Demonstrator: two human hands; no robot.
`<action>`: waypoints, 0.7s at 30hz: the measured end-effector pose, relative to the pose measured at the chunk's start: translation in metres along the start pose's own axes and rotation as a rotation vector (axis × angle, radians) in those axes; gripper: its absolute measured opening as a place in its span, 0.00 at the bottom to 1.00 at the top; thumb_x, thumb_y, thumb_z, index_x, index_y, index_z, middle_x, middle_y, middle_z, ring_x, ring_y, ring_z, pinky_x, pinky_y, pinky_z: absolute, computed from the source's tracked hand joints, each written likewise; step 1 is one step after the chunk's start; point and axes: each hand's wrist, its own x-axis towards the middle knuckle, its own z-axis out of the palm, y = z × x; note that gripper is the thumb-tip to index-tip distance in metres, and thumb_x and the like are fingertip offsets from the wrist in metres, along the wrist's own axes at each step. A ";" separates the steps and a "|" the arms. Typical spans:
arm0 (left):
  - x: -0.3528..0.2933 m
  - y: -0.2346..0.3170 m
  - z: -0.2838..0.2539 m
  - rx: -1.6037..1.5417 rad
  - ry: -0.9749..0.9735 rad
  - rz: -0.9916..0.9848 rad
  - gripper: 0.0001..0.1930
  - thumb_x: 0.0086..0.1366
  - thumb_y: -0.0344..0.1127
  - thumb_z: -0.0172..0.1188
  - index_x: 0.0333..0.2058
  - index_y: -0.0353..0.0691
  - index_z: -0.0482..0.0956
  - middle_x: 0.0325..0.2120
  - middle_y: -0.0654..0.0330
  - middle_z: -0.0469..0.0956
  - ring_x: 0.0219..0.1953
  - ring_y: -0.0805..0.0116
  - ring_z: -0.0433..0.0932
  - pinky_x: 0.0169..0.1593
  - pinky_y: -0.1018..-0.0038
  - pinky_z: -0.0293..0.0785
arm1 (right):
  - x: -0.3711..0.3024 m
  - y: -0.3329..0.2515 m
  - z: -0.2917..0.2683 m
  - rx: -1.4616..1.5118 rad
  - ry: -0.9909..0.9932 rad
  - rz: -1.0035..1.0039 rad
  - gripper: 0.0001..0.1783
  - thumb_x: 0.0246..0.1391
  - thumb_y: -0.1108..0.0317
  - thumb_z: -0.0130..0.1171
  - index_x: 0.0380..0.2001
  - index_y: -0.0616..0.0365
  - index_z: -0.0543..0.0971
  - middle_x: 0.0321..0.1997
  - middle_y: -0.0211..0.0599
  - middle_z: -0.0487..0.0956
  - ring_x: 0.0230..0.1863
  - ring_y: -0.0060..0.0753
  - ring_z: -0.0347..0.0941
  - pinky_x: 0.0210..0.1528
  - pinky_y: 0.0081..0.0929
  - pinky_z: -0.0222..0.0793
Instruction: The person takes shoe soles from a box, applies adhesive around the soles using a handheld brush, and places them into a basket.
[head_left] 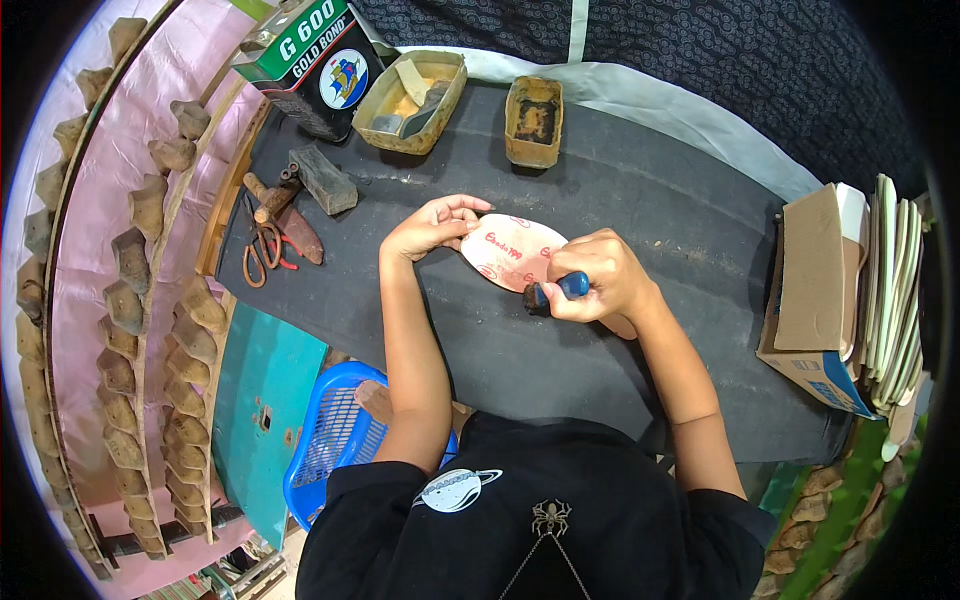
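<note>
Head view: two worn yellow tins sit at the far edge of the dark table (600,180). The left tin (411,100) holds glue residue and a scraper; the right tin (533,121) is caked dark inside. Left hand (432,226) presses flat, fingers spread, on the insole's (510,252) left end. Right hand (598,278) is clenched around a blue-handled brush (556,290) at the insole's right edge. A green-and-white can (312,62) stands far left; a cardboard box (818,290) sits right.

Insole (512,250) on table (650,210), between hands
</note>
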 end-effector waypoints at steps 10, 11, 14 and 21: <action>-0.002 -0.002 -0.003 -0.022 0.004 -0.047 0.16 0.55 0.34 0.54 0.42 0.35 0.70 0.32 0.65 0.75 0.30 0.82 0.73 0.32 0.86 0.70 | 0.004 0.001 0.012 0.104 0.256 -0.043 0.08 0.29 0.71 0.63 0.18 0.56 0.74 0.16 0.34 0.74 0.17 0.32 0.71 0.21 0.23 0.67; -0.001 -0.003 -0.004 -0.017 0.009 -0.056 0.16 0.55 0.34 0.54 0.42 0.35 0.71 0.31 0.65 0.75 0.30 0.82 0.73 0.31 0.86 0.70 | 0.003 0.002 0.013 0.076 0.223 -0.029 0.09 0.29 0.70 0.64 0.18 0.56 0.74 0.16 0.35 0.74 0.18 0.33 0.71 0.22 0.24 0.68; -0.001 0.000 -0.001 0.002 0.011 -0.063 0.15 0.55 0.34 0.54 0.41 0.34 0.71 0.31 0.64 0.75 0.30 0.82 0.73 0.32 0.86 0.70 | 0.000 0.006 0.015 0.030 0.169 0.007 0.08 0.29 0.71 0.62 0.15 0.56 0.72 0.13 0.35 0.71 0.15 0.34 0.69 0.19 0.24 0.65; -0.003 0.005 0.000 0.024 -0.006 -0.075 0.15 0.54 0.34 0.55 0.40 0.33 0.71 0.30 0.64 0.75 0.29 0.81 0.74 0.32 0.86 0.71 | -0.001 0.002 -0.005 -0.063 0.091 0.051 0.10 0.27 0.71 0.57 0.08 0.55 0.65 0.05 0.31 0.60 0.08 0.31 0.60 0.12 0.24 0.56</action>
